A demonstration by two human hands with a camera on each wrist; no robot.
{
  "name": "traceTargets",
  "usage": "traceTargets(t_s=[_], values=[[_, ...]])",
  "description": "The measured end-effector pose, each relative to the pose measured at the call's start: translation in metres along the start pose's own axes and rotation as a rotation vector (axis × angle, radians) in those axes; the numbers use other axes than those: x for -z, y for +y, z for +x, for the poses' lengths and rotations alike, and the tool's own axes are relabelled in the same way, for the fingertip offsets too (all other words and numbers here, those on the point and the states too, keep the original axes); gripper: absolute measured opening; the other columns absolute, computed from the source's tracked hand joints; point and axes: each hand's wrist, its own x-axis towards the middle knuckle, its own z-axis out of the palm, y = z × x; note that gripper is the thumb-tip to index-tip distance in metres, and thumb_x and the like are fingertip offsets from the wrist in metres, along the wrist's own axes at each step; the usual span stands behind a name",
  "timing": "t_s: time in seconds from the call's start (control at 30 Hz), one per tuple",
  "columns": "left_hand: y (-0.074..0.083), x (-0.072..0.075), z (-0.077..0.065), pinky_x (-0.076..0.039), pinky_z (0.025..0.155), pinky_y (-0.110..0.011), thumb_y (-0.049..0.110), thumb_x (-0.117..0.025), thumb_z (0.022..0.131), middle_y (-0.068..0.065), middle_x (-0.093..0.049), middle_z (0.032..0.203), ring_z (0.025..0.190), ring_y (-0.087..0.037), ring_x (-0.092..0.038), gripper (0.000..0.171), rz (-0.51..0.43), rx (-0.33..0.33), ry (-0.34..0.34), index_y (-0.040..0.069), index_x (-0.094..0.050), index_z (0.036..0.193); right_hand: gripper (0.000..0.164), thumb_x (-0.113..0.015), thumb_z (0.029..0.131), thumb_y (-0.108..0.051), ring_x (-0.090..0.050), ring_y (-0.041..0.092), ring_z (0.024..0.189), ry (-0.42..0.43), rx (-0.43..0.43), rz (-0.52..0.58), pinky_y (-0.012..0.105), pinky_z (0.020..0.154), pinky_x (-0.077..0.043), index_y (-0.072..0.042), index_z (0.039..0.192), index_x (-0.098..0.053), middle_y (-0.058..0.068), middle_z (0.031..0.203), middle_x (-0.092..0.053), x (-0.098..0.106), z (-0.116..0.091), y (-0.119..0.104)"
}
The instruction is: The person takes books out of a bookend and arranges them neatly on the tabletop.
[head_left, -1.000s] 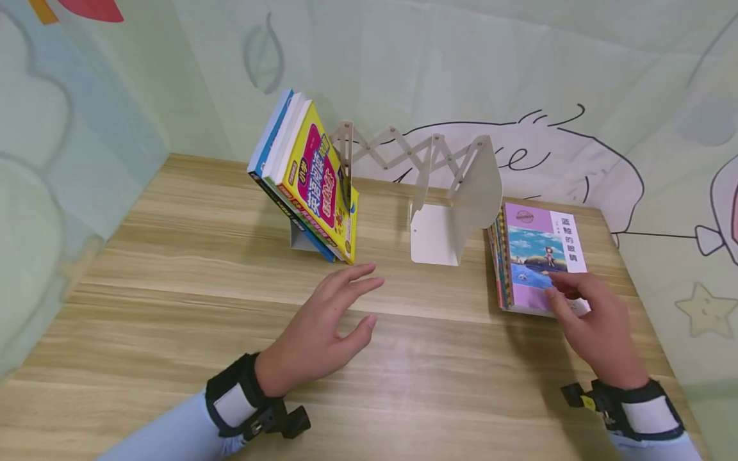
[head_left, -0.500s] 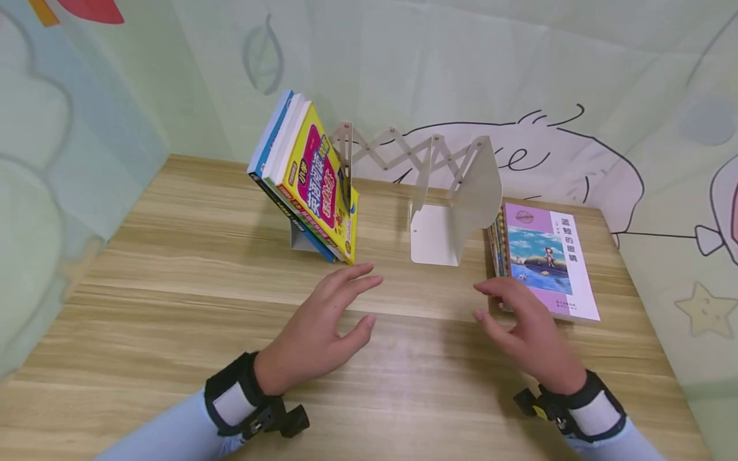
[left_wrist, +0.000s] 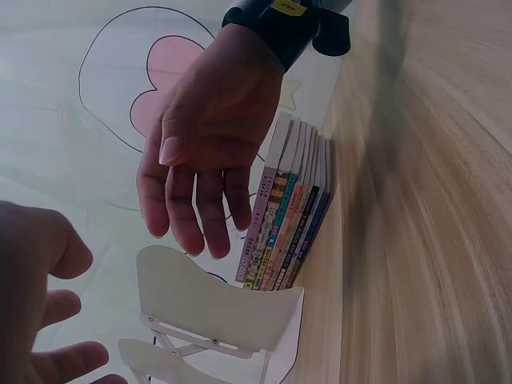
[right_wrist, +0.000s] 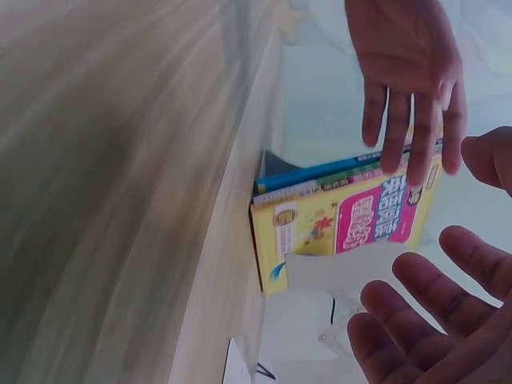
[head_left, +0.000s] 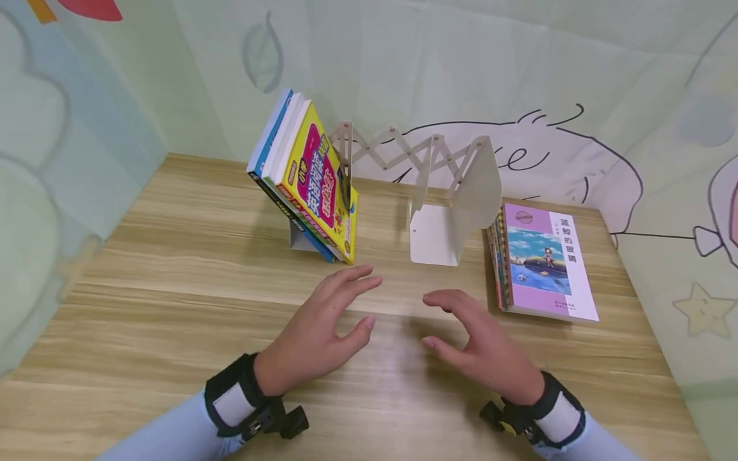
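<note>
My left hand (head_left: 319, 333) hovers over the table with relaxed fingers, just in front of the leaning books. Facing it is my right hand (head_left: 481, 346), fingers loosely bent and holding nothing. Several books, a yellow-covered book (head_left: 317, 186) outermost, lean to the left in the left section of a white expandable bookend (head_left: 435, 234). Its right section holds no books. A flat stack of several books lies to its right, topped by a purple-covered book (head_left: 539, 304). The left wrist view shows the spines of this stack (left_wrist: 288, 216).
The wooden table (head_left: 173, 307) runs back to a wall covering (head_left: 369, 57) with cartoon drawings. Zigzag linkage arms (head_left: 398, 150) join the bookend's plates along the back. Each wrist wears a black strap (head_left: 239, 397) with a small camera.
My right hand has moved left, away from the purple-covered book, to opposite my left hand. The left hand and the books have stayed in place.
</note>
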Motion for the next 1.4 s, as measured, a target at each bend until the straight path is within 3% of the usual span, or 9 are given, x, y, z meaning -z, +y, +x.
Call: traceTargets(t_s=[0.3, 0.43, 0.53, 0.63, 0.73, 0.83, 1.0, 1.17, 1.4], values=[[-0.001, 0.000, 0.001, -0.041, 0.113, -0.048, 0.026, -0.068, 0.093, -0.006, -0.046, 0.151, 0.141, -0.022, -0.042, 0.052, 0.046, 0.005, 0.002, 0.016, -0.054, 0.143, 0.059, -0.079, 0.087, -0.019, -0.056, 0.014, 0.124, 0.010, 0.035, 0.008, 0.039, 0.102, -0.051, -0.020, 0.140, -0.052, -0.002, 0.134, -0.059, -0.004, 0.001, -0.002], [-0.004, 0.012, 0.011, -0.051, 0.103, -0.046, 0.026, -0.068, 0.092, -0.009, -0.055, 0.141, 0.130, -0.024, -0.053, 0.052, 0.204, 0.004, 0.115, 0.011, -0.056, 0.140, 0.057, -0.079, 0.087, -0.018, -0.056, 0.016, 0.122, 0.016, 0.054, 0.001, 0.036, 0.101, -0.050, -0.016, 0.138, -0.053, 0.004, 0.132, -0.061, -0.005, -0.001, -0.001], [-0.008, 0.030, 0.023, -0.059, 0.077, -0.040, 0.028, -0.067, 0.092, -0.011, -0.063, 0.125, 0.109, -0.025, -0.063, 0.057, 0.332, 0.060, 0.242, 0.006, -0.051, 0.143, 0.056, -0.079, 0.087, -0.018, -0.056, 0.015, 0.121, 0.017, 0.056, -0.004, 0.034, 0.100, -0.050, -0.013, 0.137, -0.054, 0.005, 0.132, -0.061, -0.006, -0.002, 0.000], [-0.013, 0.052, 0.036, -0.055, 0.057, -0.036, 0.029, -0.065, 0.094, -0.011, -0.064, 0.108, 0.092, -0.025, -0.065, 0.067, 0.390, 0.114, 0.332, 0.004, -0.038, 0.150, 0.056, -0.079, 0.086, -0.017, -0.057, 0.014, 0.120, 0.017, 0.054, -0.009, 0.033, 0.099, -0.051, -0.012, 0.136, -0.055, 0.003, 0.132, -0.061, -0.006, -0.004, 0.001], [-0.016, 0.071, 0.046, -0.047, 0.049, -0.033, 0.028, -0.063, 0.095, -0.009, -0.063, 0.099, 0.081, -0.025, -0.063, 0.073, 0.396, 0.152, 0.380, 0.003, -0.028, 0.154, 0.055, -0.079, 0.087, -0.018, -0.057, 0.013, 0.119, 0.014, 0.041, -0.012, 0.032, 0.099, -0.050, -0.014, 0.136, -0.055, 0.000, 0.132, -0.060, -0.007, -0.006, 0.003], [-0.017, 0.080, 0.051, -0.039, 0.042, -0.031, 0.029, -0.063, 0.096, -0.009, -0.063, 0.097, 0.064, -0.021, -0.058, 0.073, 0.422, 0.164, 0.387, 0.003, -0.028, 0.154, 0.055, -0.078, 0.087, -0.019, -0.056, 0.012, 0.119, 0.012, 0.031, -0.015, 0.032, 0.099, -0.051, -0.015, 0.136, -0.055, -0.003, 0.132, -0.060, -0.007, -0.008, 0.004], [-0.023, 0.082, 0.054, -0.030, 0.036, -0.030, 0.030, -0.062, 0.096, -0.010, -0.065, 0.094, 0.044, -0.016, -0.042, 0.073, 0.459, 0.194, 0.366, 0.003, -0.028, 0.155, 0.054, -0.078, 0.088, -0.018, -0.056, 0.011, 0.119, 0.011, 0.028, -0.001, 0.033, 0.098, -0.051, -0.018, 0.136, -0.054, -0.002, 0.131, -0.060, -0.008, -0.009, 0.006], [-0.028, 0.080, 0.055, -0.031, 0.036, -0.030, 0.027, -0.063, 0.096, -0.010, -0.067, 0.093, 0.045, -0.015, -0.047, 0.073, 0.474, 0.189, 0.356, 0.004, -0.026, 0.154, 0.051, -0.078, 0.087, -0.014, -0.057, 0.012, 0.119, 0.026, 0.051, 0.031, 0.030, 0.099, -0.050, -0.020, 0.134, -0.056, -0.001, 0.130, -0.061, -0.009, -0.011, 0.008], [-0.032, 0.079, 0.055, -0.034, 0.038, -0.030, 0.026, -0.064, 0.097, -0.013, -0.067, 0.096, 0.055, -0.018, -0.056, 0.064, 0.481, 0.158, 0.398, -0.002, -0.034, 0.147, 0.049, -0.078, 0.086, -0.009, -0.058, 0.014, 0.116, 0.055, 0.069, 0.059, 0.026, 0.100, -0.049, -0.018, 0.130, -0.059, 0.001, 0.128, -0.062, -0.010, -0.014, 0.010]])
